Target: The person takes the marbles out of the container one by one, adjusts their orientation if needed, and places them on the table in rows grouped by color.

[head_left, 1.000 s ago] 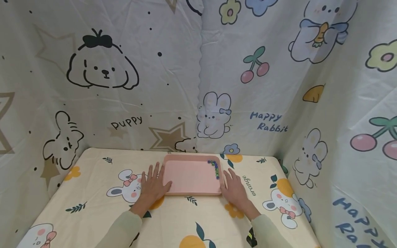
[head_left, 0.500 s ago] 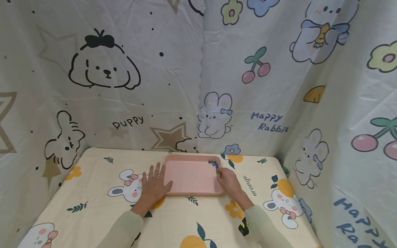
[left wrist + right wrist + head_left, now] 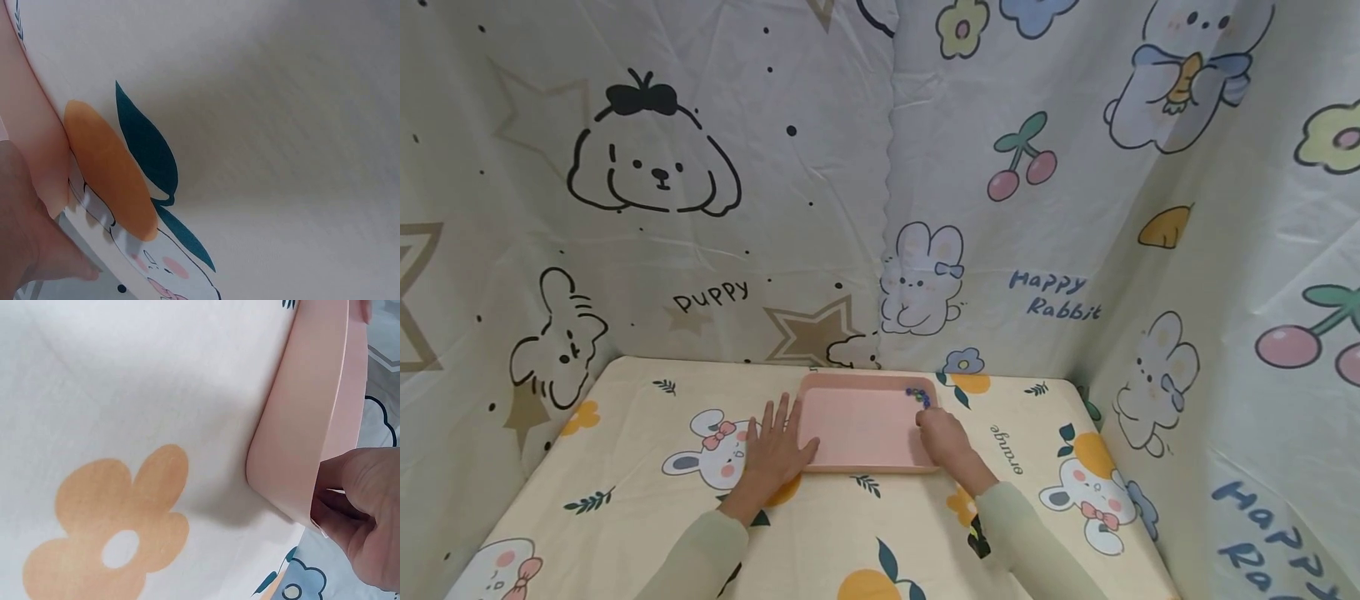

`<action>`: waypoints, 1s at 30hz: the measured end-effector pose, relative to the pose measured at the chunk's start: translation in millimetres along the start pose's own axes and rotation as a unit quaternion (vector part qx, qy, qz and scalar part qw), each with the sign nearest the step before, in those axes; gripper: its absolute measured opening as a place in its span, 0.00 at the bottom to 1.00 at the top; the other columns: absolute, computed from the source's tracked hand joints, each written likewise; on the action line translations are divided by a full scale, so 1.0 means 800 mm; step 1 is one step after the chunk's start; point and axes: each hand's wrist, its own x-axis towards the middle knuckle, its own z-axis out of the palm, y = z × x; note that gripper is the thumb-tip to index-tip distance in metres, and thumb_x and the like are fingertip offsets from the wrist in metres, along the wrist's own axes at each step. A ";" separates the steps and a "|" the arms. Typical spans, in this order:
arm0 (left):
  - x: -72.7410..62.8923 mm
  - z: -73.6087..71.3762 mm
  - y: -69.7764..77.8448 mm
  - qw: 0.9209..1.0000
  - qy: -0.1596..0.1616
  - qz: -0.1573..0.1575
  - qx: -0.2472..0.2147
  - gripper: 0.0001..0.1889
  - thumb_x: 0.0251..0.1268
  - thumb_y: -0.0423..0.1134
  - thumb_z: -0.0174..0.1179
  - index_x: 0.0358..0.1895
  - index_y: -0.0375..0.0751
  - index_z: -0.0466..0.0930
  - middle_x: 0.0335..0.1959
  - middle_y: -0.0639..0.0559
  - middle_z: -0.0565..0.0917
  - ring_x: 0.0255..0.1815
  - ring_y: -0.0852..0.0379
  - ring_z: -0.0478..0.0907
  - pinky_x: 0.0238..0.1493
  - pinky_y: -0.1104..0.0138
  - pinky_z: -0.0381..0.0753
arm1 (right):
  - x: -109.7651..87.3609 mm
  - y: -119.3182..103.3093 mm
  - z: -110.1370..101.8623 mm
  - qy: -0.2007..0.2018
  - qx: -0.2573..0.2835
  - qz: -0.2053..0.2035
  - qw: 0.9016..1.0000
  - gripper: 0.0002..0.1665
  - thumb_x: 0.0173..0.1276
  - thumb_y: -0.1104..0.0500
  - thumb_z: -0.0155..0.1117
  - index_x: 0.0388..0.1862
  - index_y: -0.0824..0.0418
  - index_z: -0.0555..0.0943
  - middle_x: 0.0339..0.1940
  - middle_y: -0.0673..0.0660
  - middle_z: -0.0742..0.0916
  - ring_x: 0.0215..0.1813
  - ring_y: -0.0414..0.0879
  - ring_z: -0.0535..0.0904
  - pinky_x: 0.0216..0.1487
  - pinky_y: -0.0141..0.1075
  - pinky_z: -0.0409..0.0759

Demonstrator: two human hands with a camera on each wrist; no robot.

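Note:
A shallow pink tray (image 3: pixel 861 425) lies on the cloth-covered table, and a bent row of small blue and green beads (image 3: pixel 918 395) sits in its back right corner. My right hand (image 3: pixel 946 437) reaches over the tray's right side. Its fingers are curled in a pinch at the lower part of the bead row, which they cover. In the right wrist view, the tips of this hand (image 3: pixel 369 519) are hidden behind the tray wall (image 3: pixel 300 406). With fingers spread, my left hand (image 3: pixel 772 447) rests at the tray's left edge, its thumb against the rim.
A cream tablecloth (image 3: pixel 655 450) with printed rabbits, oranges and leaves covers the table. Behind and beside it hang pale printed curtains (image 3: pixel 820 208). A small black and yellow object (image 3: pixel 978 540) shows beside my right sleeve.
My right hand has moved from the tray's right edge inward onto the beads, and its fingers have curled there. The lower beads are now covered. My left hand has stayed put.

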 end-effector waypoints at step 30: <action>0.000 0.003 0.000 1.000 -0.003 -0.007 -0.002 0.45 0.69 0.61 0.52 0.80 0.38 0.49 0.80 0.36 0.47 0.79 0.34 0.43 0.73 0.37 0.41 | 0.003 -0.013 0.017 0.001 -0.349 -0.093 0.932 0.04 0.64 0.59 0.73 0.38 0.56 0.88 0.28 0.54 0.82 0.29 0.43 0.72 0.27 0.32 0.81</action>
